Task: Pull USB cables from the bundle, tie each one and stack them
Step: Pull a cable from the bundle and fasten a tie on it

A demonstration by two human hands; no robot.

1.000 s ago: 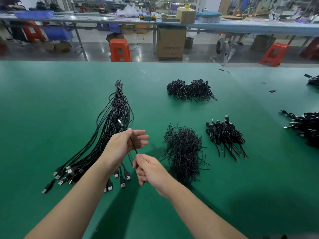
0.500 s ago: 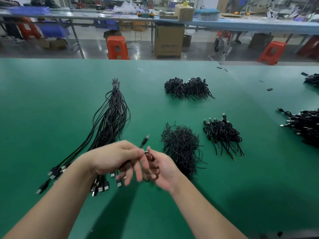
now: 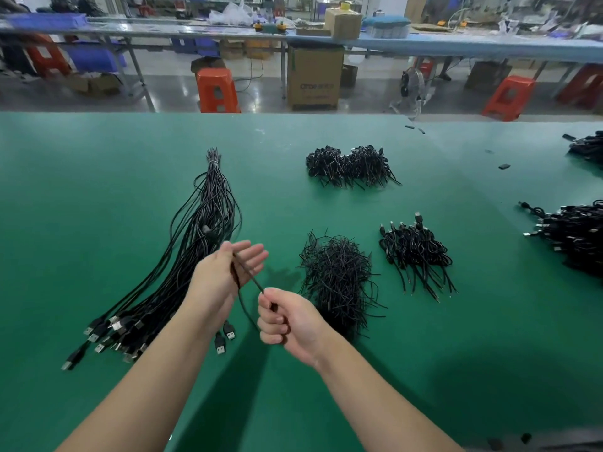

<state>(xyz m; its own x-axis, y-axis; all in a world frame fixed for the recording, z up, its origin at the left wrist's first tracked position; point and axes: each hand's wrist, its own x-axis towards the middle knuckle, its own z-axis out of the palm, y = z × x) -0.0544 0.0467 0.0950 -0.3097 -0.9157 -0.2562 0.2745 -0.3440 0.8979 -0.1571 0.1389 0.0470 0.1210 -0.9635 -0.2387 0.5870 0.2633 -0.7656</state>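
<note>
A green table (image 3: 98, 197) fills the view; beyond it, at twelve o'clock, stand orange stools (image 3: 217, 90), a cardboard box (image 3: 314, 78) and long benches; the left hand (image 3: 225, 275), fingers straight, has a USB cable (image 3: 248, 278) looped over it; the right hand (image 3: 287, 321) grips that cable's other end; the bundle (image 3: 182, 262) lies at ten o'clock of the hands, tied cables (image 3: 414, 251) at two o'clock.

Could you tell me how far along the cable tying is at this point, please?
Done: a small stack of tied cables lies right of the twist ties. In hand: one cable runs between the left hand and the right hand, which grips it; not yet tied. Left: the long bundle holds many cables.
</note>
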